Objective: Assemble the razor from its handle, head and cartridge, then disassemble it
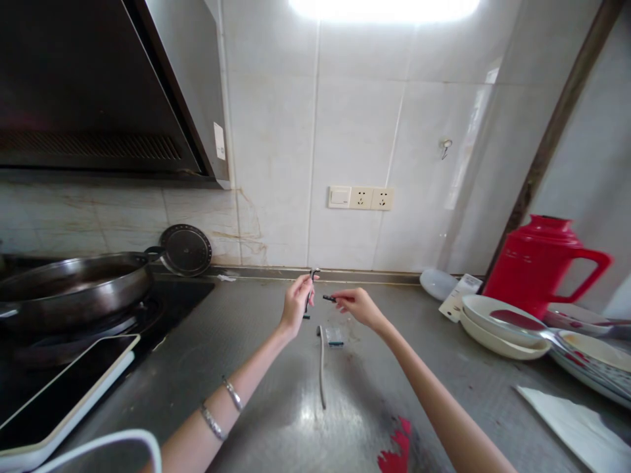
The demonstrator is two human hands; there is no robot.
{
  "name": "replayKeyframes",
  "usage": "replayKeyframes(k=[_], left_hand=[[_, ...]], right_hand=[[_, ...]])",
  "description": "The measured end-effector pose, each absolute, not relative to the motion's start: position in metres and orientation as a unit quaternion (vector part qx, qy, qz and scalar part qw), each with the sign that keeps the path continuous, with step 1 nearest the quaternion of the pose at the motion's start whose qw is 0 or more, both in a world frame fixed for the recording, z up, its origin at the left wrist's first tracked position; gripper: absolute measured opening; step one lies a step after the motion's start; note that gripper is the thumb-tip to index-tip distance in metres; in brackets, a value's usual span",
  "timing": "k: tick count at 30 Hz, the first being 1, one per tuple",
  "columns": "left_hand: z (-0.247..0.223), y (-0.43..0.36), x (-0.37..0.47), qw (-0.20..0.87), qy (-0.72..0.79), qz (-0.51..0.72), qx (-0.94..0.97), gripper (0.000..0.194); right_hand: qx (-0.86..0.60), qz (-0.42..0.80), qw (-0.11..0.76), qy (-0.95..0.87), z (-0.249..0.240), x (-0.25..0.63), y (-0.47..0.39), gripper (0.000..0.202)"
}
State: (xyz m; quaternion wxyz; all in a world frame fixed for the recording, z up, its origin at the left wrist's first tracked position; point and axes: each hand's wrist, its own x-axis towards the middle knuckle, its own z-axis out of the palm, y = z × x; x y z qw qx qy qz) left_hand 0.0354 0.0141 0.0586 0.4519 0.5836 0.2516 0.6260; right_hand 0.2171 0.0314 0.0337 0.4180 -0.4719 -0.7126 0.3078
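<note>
My left hand [297, 303] is closed round a thin dark stick-like piece [309, 295] with a bent, shiny upper end. A small dark green bit shows at its lower end. To its right, my right hand [359, 305] pinches a short black piece [329, 299], its tip pointing left, a small gap from the left hand. Both hands are raised over the steel counter [256, 394]. Below them lies a slim grey-white stick [322, 374] with a darker top end. Beside that stick rests a small clear plastic packet [334, 337] with a green strip.
A steel pan [73, 286] sits on the black stove at left, near a phone-like device [64, 394] and white cable [123, 435]. At right are a red thermos jug [532, 269], stacked plates [497, 328] and white paper [576, 420]. A red scrap [397, 450] lies in front.
</note>
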Motion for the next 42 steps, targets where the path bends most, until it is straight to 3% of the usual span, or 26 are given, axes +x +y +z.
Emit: replayKeyframes(k=[11, 42], left_hand=[[0.061, -0.005, 0.044, 0.513, 0.216, 0.512, 0.654, 0.027], [0.057, 0.004, 0.04, 0.565, 0.205, 0.471, 0.646, 0.033]], right_hand=[[-0.425, 0.158, 0.53, -0.716, 0.088, 0.22, 0.004, 0.023], [-0.389, 0.094, 0.491, -0.774, 0.109, 0.199, -0.026, 0.021]])
